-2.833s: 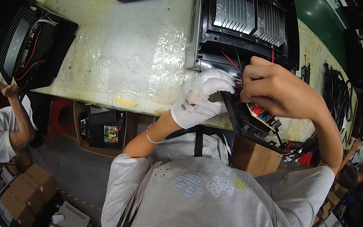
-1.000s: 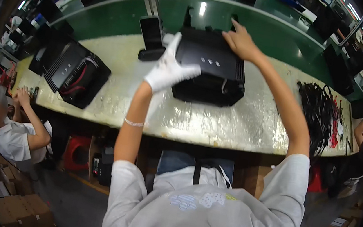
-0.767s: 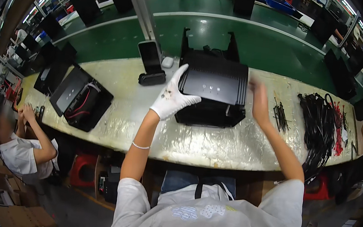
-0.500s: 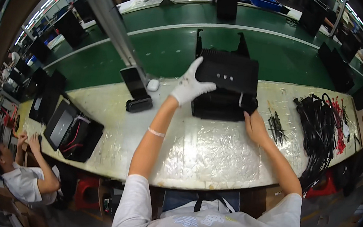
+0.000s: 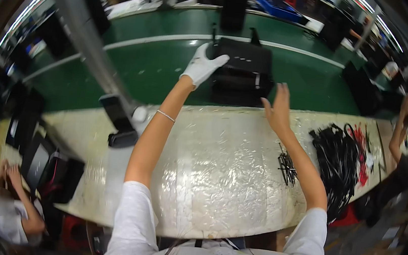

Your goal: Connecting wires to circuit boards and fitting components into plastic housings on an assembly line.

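A black box-shaped casing [image 5: 245, 70] sits over the green surface beyond the worktable, with two upright black brackets at its far side. My left hand [image 5: 202, 68], in a white glove, rests against the casing's left side. Its fingers are stretched out and its thumb reaches over the casing's top edge. Just off the near right corner is my right hand [image 5: 278, 108], bare and open, apart from the casing. Nothing is in its fingers.
A bundle of black cables [image 5: 335, 161] and red wires [image 5: 365, 157] lies at the table's right, beside loose black ties [image 5: 286, 167]. A phone on a stand [image 5: 116, 116] is near a metal post [image 5: 81, 31]. Co-workers are at both sides.
The casing has moved away from me, off the worktable and onto the green surface. My right hand has let go of it and opened; my left hand has stayed against its side.
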`<state>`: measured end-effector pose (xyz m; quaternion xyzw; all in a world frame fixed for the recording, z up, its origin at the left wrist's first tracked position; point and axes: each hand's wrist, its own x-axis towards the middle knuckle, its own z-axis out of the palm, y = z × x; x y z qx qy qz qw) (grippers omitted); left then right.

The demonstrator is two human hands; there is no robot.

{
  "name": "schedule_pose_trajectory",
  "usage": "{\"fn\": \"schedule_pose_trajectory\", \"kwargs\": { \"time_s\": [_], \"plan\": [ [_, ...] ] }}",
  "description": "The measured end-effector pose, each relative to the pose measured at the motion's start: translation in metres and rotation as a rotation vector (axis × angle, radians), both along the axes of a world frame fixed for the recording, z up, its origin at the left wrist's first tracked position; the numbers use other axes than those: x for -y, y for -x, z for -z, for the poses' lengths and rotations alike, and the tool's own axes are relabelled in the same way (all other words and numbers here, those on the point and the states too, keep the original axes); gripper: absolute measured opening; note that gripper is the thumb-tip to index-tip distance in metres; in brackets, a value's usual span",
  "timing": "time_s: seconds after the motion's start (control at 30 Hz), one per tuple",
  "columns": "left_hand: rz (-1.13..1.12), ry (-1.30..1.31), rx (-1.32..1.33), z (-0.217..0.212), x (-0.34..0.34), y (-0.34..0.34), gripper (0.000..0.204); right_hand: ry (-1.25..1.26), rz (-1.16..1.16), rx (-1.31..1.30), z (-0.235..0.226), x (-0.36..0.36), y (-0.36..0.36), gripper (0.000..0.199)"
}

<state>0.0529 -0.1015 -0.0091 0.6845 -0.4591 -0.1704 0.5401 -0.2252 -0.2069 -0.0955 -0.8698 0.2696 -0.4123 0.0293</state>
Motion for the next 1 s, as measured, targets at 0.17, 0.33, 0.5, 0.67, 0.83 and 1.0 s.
{"fn": "schedule_pose_trajectory", "kwargs": {
  "time_s": [0.17,0.33,0.5,0.67,0.83,1.0],
  "plan": [
    [-0.358,0.311,0.959,-0.087,-0.154,0.064,0.057,0.002,-0.352,0.011,-0.063,-0.131,-0.013,0.059],
    [-0.426,0.374,1.229,-0.112,-0.376,0.095,0.032,-0.164,-1.046,-0.199,-0.038,-0.28,-0.128,0.074],
    [-0.888,0.12,1.048,-0.081,-0.499,0.035,0.078,-0.276,-1.257,-0.246,-0.012,-0.364,-0.293,0.092],
    [-1.4,-0.327,0.453,0.009,-0.619,-0.082,0.103,-0.536,-1.044,-0.418,0.023,-0.426,-0.364,0.051],
    [-1.052,0.128,-0.407,0.021,-0.631,-0.103,0.109,-0.812,-1.048,-0.125,0.06,-0.433,-0.359,0.038],
    [-0.874,0.556,-0.472,0.01,-0.616,-0.133,0.029,-0.616,-0.964,0.016,0.012,-0.459,-0.345,0.036]
  ]
}}
